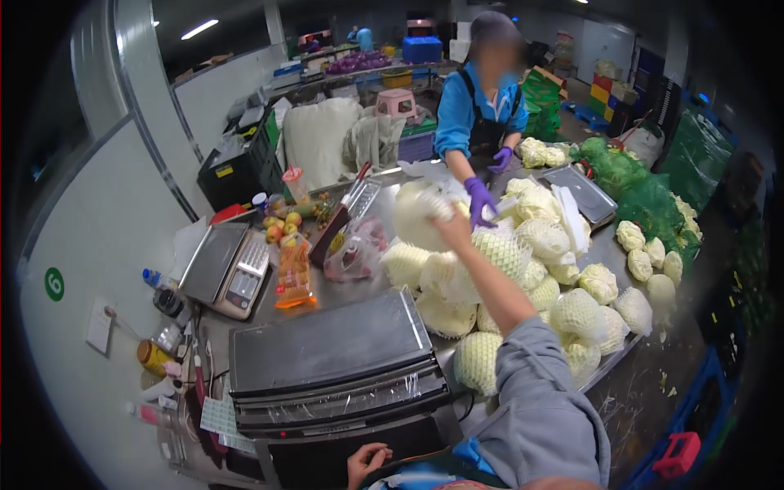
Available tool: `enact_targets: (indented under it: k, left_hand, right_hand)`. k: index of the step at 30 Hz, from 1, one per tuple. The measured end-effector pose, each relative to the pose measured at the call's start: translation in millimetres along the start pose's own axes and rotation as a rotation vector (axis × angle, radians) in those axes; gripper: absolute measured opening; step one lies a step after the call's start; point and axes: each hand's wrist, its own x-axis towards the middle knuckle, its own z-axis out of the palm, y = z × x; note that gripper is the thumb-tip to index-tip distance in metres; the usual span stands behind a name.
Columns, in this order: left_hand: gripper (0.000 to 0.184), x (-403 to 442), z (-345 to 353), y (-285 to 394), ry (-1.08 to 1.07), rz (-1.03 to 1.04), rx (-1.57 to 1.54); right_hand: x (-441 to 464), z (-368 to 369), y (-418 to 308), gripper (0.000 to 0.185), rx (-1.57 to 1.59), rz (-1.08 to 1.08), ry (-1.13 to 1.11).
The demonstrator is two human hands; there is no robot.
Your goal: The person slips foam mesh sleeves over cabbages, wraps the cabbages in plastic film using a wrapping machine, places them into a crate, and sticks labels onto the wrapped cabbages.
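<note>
Closed partway against a cabbage, the right hand seems to have hold of its side; blur hides how firmly. That cabbage is above the near-left edge of the pile, beyond the wrapper. By the wrapper's front, the left hand curls loosely; I cannot tell whether it holds anything. A one-sided grip could let the round head slip, and a co-worker's glove just beside could bump it.
</note>
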Motion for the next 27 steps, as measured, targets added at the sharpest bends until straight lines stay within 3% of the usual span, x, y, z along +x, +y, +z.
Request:
enact_targets:
  k: [2, 4, 6, 9, 11, 12, 14, 18, 20, 22, 24, 26, 27]
  left_hand:
    - [0.010, 4, -10, 8, -0.024, 0.026, 0.059]
    - [0.010, 20, -15, 23, -0.018, 0.237, 0.176]
    - [0.016, 48, -23, 54, 0.080, 0.445, 0.316]
    - [0.071, 86, -21, 129, 0.095, 0.586, 0.290]
    - [0.081, 107, -23, 154, -0.015, 0.498, -0.163]
    - [0.085, 110, -26, 163, -0.099, 0.401, -0.170]
    - [0.083, 110, -33, 156, 0.034, 0.552, 0.231]
    - [0.080, 111, -62, 174, -0.022, 0.443, 0.162]
    - [0.078, 115, -61, 173, 0.119, 0.417, -0.011]
    - [0.077, 115, -63, 172, 0.112, 0.373, -0.061]
    - [0.076, 121, -68, 163, 0.131, 0.335, -0.084]
    - [0.078, 122, -74, 162, 0.109, 0.266, -0.149]
    - [0.079, 127, -77, 162, 0.075, 0.355, -0.082]
  right_hand:
    - [13, -22, -13, 0.044, 0.661, 0.070, -0.183]
    - [0, -51, -62, 0.036, 0.996, 0.253, -0.390]
    - [-20, -57, -92, 0.041, 1.111, 0.518, -0.653]
    - [-83, -46, -130, 0.052, 1.106, 0.772, -0.955]
    - [-122, -25, -139, 0.050, 1.080, 0.771, -1.119]
    - [-137, -16, -144, 0.050, 1.051, 0.728, -1.189]
    - [-157, -10, -158, 0.050, 0.985, 0.638, -1.176]
    - [-168, -10, -192, 0.053, 0.867, 0.495, -1.084]
    - [-166, 16, -186, 0.055, 0.893, 0.588, -1.168]
    - [-166, 23, -186, 0.057, 1.048, 0.798, -1.253]
    - [-174, 21, -182, 0.058, 1.045, 0.812, -1.258]
    - [-185, 21, -180, 0.061, 0.852, 0.518, -1.124]
    - [-185, 18, -181, 0.068, 0.901, 0.429, -1.110]
